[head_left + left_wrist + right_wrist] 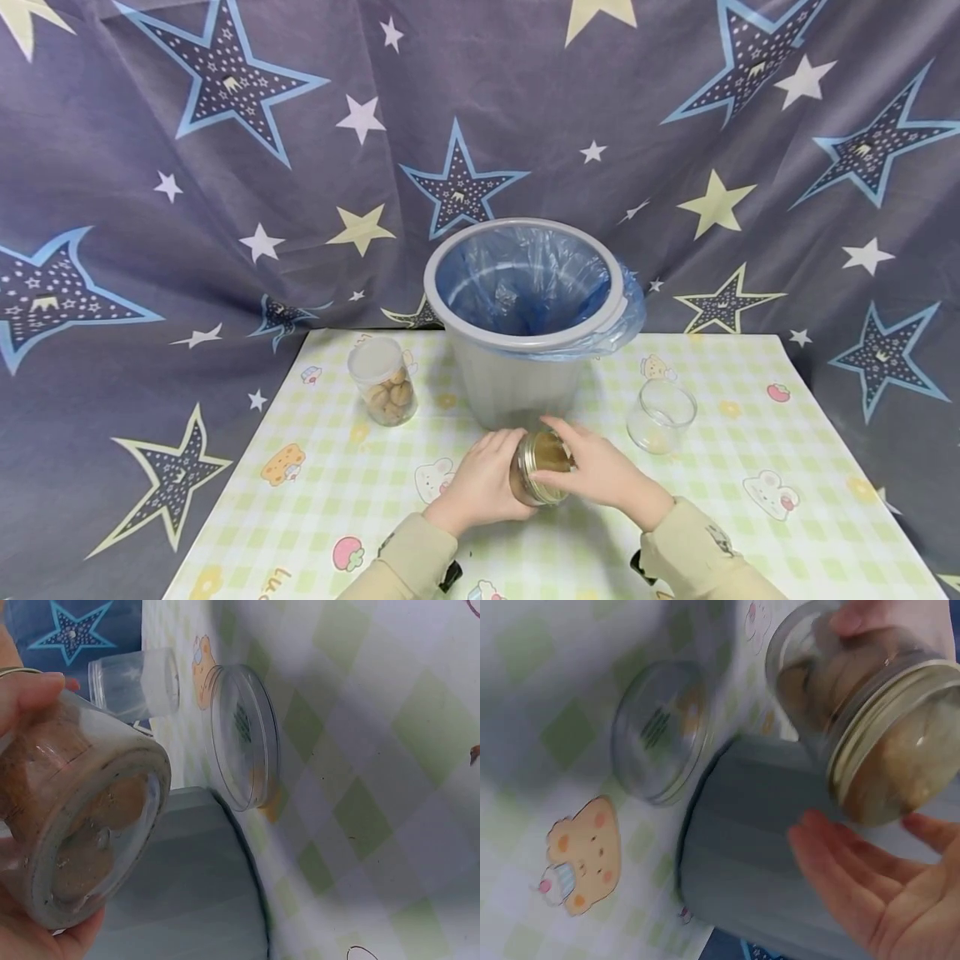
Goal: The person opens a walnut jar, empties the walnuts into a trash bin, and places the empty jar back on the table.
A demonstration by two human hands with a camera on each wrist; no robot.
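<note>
The fingers of a person's left hand [487, 479] gripped the body of a clear glass jar [817, 694] with a gold-coloured rim [876, 724] and brown lumps inside, holding it above the table. The right hand [603, 472] stood at the rimmed end, fingers straight and spread apart with the thumb across from them; whether a fingertip touched the rim could not be told.

The jar was tipped over, its long axis running from left to right between the hands, base toward the left and rimmed end facing the right palm. The left hand, wrapped around the glass, was the nearer of the two.

Below, a shallow, clear round dish or lid [660, 735] lay on the green-and-white checked tabletop [757, 550], beside a grey plastic bin [517, 387] lined with a translucent blue bag [517, 271]. To the left stood a clear cylindrical canister [390, 396] with a whitish top, brown lumps inside; to the right, a lidless clear round container [662, 425]. Behind hung a dark star-patterned curtain [540, 75].
</note>
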